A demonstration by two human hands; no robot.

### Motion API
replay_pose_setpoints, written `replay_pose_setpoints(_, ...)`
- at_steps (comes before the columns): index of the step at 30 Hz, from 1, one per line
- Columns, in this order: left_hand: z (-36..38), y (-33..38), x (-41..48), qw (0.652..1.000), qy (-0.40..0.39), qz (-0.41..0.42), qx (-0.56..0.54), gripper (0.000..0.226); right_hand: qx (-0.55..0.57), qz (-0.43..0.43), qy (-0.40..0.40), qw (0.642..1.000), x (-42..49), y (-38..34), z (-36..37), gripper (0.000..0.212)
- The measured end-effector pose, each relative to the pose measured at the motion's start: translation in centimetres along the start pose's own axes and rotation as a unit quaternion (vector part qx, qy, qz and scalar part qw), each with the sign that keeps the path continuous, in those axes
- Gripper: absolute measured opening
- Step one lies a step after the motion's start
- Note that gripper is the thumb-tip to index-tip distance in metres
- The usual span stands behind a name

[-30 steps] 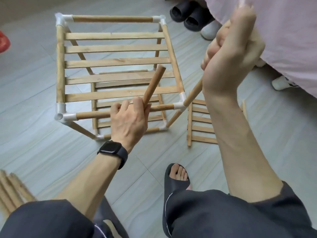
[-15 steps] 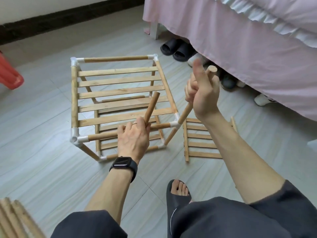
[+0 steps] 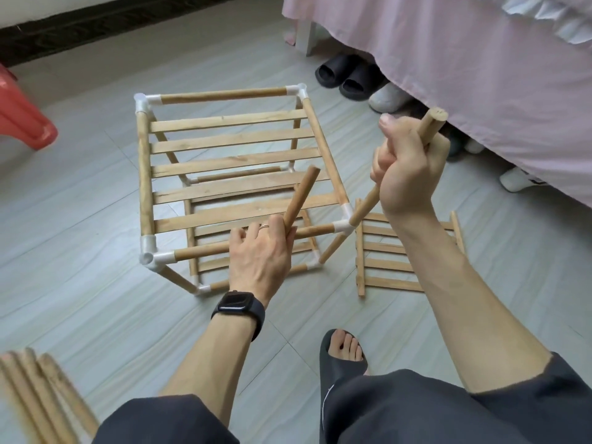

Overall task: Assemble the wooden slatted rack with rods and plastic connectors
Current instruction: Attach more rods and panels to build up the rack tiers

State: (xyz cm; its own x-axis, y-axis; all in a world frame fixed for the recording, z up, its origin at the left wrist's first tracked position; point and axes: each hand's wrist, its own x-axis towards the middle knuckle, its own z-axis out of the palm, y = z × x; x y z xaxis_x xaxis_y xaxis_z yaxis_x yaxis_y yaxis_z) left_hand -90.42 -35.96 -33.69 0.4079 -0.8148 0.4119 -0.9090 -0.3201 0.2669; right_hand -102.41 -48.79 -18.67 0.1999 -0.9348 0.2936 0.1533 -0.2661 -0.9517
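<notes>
A two-tier wooden rack (image 3: 224,161) stands on the floor, its slatted shelves joined by rods and white plastic connectors. My right hand (image 3: 408,169) is closed around an upright rod (image 3: 432,126) whose lower end sits in the near right corner connector (image 3: 343,226). My left hand (image 3: 259,251) rests on the rack's front rail and grips a loose rod (image 3: 301,195) that points up and to the right. The near left connector (image 3: 150,256) has an empty upward socket.
A spare slatted panel (image 3: 389,254) lies on the floor right of the rack. Several loose rods (image 3: 35,402) lie at the bottom left. A red plastic stool (image 3: 22,123) is at the left edge. Slippers (image 3: 349,75) and a pink bed skirt (image 3: 464,75) are behind. My sandalled foot (image 3: 344,350) is near.
The view has pulled back and tilted up, showing more of the bed and floor. My right hand has come down along the rod at the corner connector. The left hand keeps its rod.
</notes>
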Motion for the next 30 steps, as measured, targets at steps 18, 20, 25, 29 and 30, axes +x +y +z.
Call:
replay_pose_setpoints(18,-4.4,1.4,1.6,0.952,-0.273,-0.127,-0.056,0.03,-0.054,0.038,-0.02,0.998,-0.8,-1.5,-0.4,0.045)
replay_pose_setpoints(20,-6.5,0.8,2.3,0.925,-0.306,-0.177,-0.137,0.033,-0.079,0.047,-0.023,0.996,-0.9,-1.8,-0.8,0.045)
replay_pose_setpoints(25,-14.3,-1.9,2.4,0.897,-0.299,-0.177,-0.275,0.022,-0.16,0.079,-0.041,0.983,-1.0,-3.2,-1.4,0.039)
replay_pose_setpoints(29,-19.5,-3.3,2.3,0.872,-0.264,-0.196,-0.363,0.016,-0.343,0.115,-0.064,0.93,-1.9,-3.7,-2.1,0.032)
replay_pose_setpoints(30,-20.5,-3.1,2.4,0.861,-0.252,-0.206,-0.39,0.02,-0.363,0.104,-0.053,0.925,-2.9,-3.9,-2.1,0.031)
